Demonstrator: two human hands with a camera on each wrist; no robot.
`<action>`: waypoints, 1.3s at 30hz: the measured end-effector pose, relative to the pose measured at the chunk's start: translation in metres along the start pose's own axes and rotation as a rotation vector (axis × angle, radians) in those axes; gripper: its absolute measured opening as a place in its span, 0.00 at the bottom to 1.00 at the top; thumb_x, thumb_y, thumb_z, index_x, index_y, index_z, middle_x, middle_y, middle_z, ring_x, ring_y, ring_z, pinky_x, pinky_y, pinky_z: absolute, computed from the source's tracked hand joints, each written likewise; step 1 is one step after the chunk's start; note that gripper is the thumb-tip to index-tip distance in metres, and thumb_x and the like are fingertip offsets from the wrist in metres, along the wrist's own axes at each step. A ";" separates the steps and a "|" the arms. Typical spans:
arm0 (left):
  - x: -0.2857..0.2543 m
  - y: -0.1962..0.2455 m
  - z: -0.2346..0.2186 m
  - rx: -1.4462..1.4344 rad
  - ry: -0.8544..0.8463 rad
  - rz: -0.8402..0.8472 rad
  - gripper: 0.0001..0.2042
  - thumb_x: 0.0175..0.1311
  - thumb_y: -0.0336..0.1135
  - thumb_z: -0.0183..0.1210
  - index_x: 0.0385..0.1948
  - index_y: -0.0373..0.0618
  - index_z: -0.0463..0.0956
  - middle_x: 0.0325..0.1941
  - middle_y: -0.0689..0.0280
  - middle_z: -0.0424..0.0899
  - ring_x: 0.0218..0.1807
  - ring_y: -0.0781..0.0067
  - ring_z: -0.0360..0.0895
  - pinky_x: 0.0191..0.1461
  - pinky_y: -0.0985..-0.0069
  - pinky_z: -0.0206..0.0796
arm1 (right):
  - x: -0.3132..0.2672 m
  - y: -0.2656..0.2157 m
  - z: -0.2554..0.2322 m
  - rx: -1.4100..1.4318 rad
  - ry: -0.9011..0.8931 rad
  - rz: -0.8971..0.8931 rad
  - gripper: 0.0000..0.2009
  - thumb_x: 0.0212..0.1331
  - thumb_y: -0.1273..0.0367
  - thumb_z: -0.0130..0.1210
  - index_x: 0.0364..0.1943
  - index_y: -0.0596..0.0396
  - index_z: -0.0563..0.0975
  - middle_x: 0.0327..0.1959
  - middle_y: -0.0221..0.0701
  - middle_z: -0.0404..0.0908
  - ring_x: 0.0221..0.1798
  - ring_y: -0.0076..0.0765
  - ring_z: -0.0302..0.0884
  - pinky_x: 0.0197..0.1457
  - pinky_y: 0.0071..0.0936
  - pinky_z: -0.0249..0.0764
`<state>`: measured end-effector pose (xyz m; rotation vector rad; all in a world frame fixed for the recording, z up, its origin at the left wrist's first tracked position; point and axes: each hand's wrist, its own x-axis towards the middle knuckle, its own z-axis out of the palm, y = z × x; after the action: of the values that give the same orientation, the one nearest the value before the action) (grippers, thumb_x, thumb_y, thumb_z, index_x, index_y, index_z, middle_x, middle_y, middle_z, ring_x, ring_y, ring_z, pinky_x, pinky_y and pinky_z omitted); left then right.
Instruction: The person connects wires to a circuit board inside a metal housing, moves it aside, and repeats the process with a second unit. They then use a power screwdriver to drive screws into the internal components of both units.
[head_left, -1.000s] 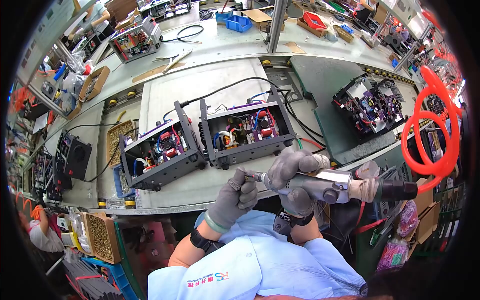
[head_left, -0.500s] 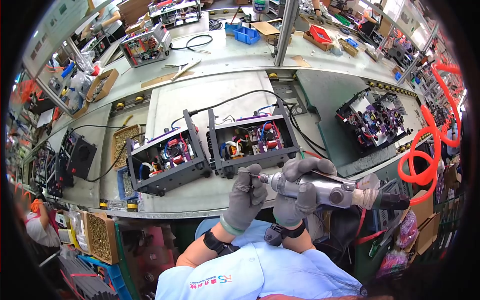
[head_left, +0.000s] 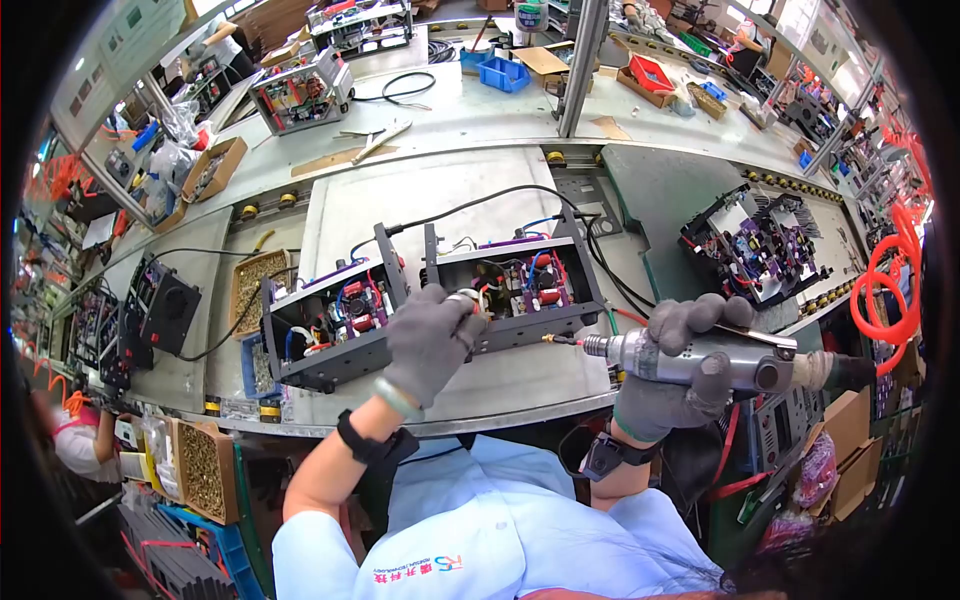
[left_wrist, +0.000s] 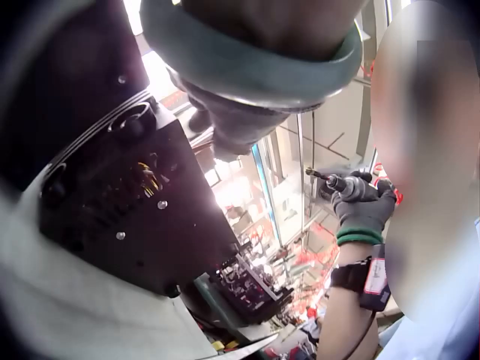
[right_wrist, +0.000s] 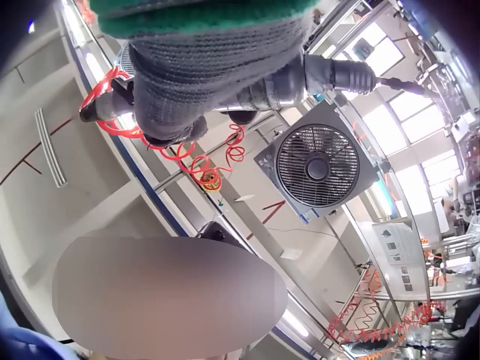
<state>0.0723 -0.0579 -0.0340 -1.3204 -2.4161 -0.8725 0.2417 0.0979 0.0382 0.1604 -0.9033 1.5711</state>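
In the head view my gloved left hand [head_left: 430, 342] reaches over the front edge of the right-hand black chassis [head_left: 530, 328], its fingers curled round pale wires [head_left: 468, 296] inside; the exact grip is partly hidden. The left chassis [head_left: 335, 362] stands beside it. My right hand [head_left: 675, 375] grips a silver power driver [head_left: 735, 363], held level in front of the bench, with a brass-coloured screw [head_left: 549, 339] at its bit tip. In the left wrist view the chassis underside [left_wrist: 150, 217] is close. The right wrist view shows my right hand [right_wrist: 202, 82] round the driver [right_wrist: 341, 75].
A black cable [head_left: 480, 200] arches behind both chassis. Screw boxes [head_left: 255, 285] stand at their left, and an open electronics unit [head_left: 755, 245] sits on the green board [head_left: 655, 185] at the right. A coiled red hose [head_left: 890, 290] hangs at the far right.
My left hand has left the driver tip and moved up and left to the right-hand chassis. The right hand has carried the driver to the right, and its tip now shows a screw.
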 end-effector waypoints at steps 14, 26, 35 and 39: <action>0.098 0.012 0.004 0.239 -0.930 -0.073 0.14 0.58 0.44 0.58 0.30 0.43 0.84 0.34 0.54 0.84 0.40 0.55 0.83 0.42 0.64 0.74 | 0.004 0.001 -0.011 -0.058 0.030 0.109 0.26 0.53 0.67 0.64 0.57 0.50 0.70 0.43 0.32 0.78 0.35 0.29 0.76 0.36 0.31 0.76; 0.100 0.018 0.016 0.357 -1.100 0.163 0.09 0.48 0.36 0.59 0.27 0.42 0.84 0.27 0.55 0.83 0.34 0.53 0.83 0.37 0.61 0.73 | 0.003 0.014 -0.024 -0.155 0.059 0.142 0.23 0.52 0.67 0.62 0.55 0.52 0.72 0.40 0.31 0.76 0.32 0.27 0.73 0.37 0.25 0.70; 0.099 0.017 0.013 0.090 -1.169 -0.170 0.09 0.53 0.31 0.52 0.29 0.45 0.83 0.29 0.56 0.84 0.34 0.57 0.83 0.39 0.66 0.74 | 0.006 0.064 -0.032 -0.008 0.055 0.222 0.21 0.55 0.70 0.62 0.54 0.52 0.71 0.40 0.32 0.76 0.34 0.29 0.75 0.39 0.30 0.74; 0.102 0.012 0.019 0.129 -1.206 -0.082 0.10 0.53 0.31 0.52 0.31 0.46 0.84 0.30 0.56 0.84 0.36 0.56 0.83 0.41 0.65 0.74 | -0.001 0.094 -0.046 0.109 0.035 0.467 0.24 0.55 0.68 0.67 0.55 0.51 0.70 0.43 0.32 0.77 0.39 0.30 0.76 0.39 0.27 0.76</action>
<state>0.0271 0.0275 0.0048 -2.0703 -3.2476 0.2320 0.1757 0.1314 -0.0363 -0.0040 -0.8661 2.0509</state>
